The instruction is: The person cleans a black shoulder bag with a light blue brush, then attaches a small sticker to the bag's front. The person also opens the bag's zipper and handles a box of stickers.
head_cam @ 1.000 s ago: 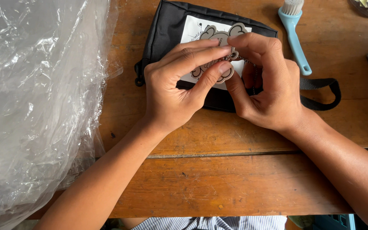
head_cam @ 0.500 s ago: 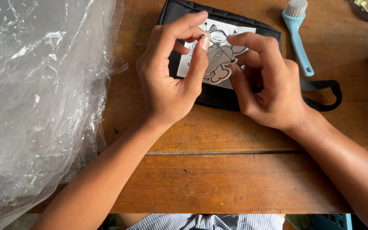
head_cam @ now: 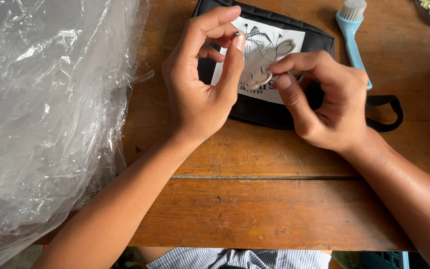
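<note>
Plastic sheet (head_cam: 41, 114) crumpled at far L, untouched. L hand (head_cam: 200, 89) raised over black pouch (head_cam: 319, 45): thumb + index pinched on tiny dark bit at tips, other fingers curled. Flat grey cut-out (head_cam: 265, 62), lobed, lies just R of L thumb, long axis tilted up-right. R hand (head_cam: 329, 107) nearer, index + thumb gripping its lower lobe. Blue brush (head_cam: 353, 37) farther R, on wooden table (head_cam: 274, 209).

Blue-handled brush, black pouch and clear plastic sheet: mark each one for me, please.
Blue-handled brush (head_cam: 353, 42), head view, on the middle of its blue handle.
Black pouch (head_cam: 260, 110), head view, on the black lower edge below the white panel.
Clear plastic sheet (head_cam: 41, 114), head view, on its crinkled middle.
</note>
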